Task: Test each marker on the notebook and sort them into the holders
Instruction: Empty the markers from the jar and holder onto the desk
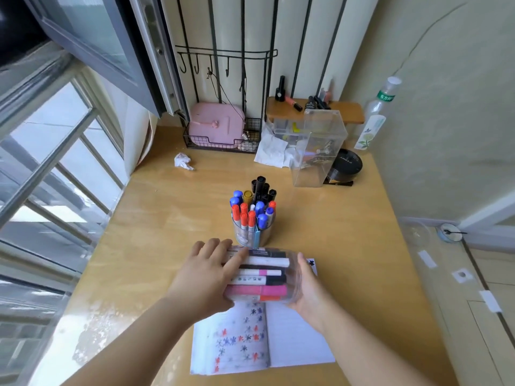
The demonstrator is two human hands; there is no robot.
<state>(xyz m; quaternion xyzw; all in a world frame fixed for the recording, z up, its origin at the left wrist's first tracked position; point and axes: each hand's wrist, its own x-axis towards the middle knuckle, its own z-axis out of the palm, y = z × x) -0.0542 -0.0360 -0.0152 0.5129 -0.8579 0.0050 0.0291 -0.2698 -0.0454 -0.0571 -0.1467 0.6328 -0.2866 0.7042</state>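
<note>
Both hands on a clear holder [292, 277] lying on its side, held above the open notebook [295, 338]. Left hand [204, 277] fingers straight, flat across the holder's open end and the marker tips. Right hand [308, 288] cups the closed end, fingers curled around it. Inside: markers [259, 274] stacked horizontally, with white, black, pink and orange barrels. Notebook lies flat on the table [348, 218], left page covered in small star scribbles in blue, red and black, right page mostly blank. Second holder [252, 235] stands upright just behind the hands, packed with blue, red, black and yellow capped markers. Back right of table: clear box [320, 146], black round case [347, 164]. Crumpled tissue [183, 161] back left.
</note>
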